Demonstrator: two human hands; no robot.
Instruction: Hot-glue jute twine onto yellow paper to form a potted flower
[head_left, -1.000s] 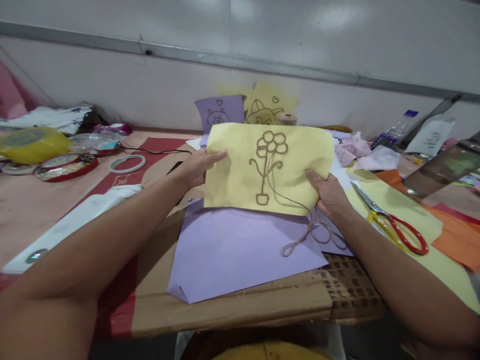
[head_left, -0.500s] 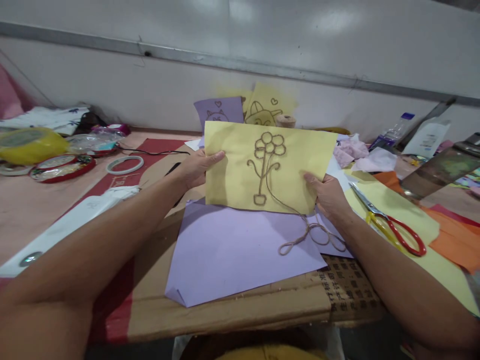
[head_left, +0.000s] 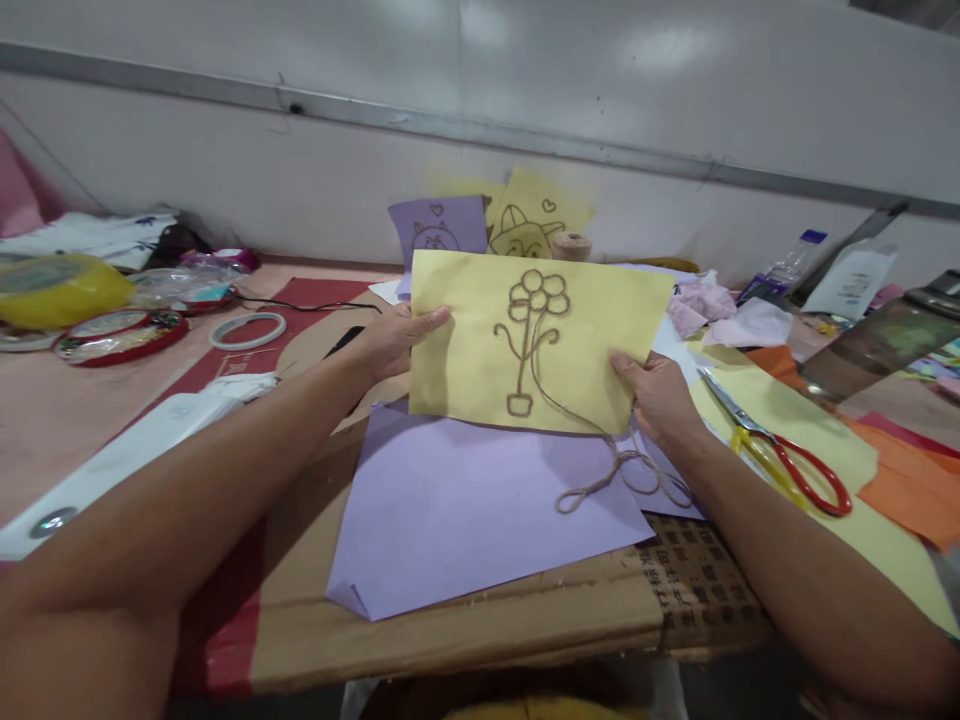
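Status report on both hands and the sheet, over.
Left hand, right hand: gripping yellow sheet at opposite ends. Flower design facing camera. Loose cord trailing onto purple paper.

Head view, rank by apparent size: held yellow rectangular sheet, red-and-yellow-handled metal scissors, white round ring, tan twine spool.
1. Held yellow rectangular sheet
2. Metal scissors
3. White round ring
4. Tan twine spool
Spool sits farthest back.

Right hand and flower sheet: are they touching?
Touching. The head view shows it: the right hand grips the flower sheet by its right edge, thumb pressed on the front.
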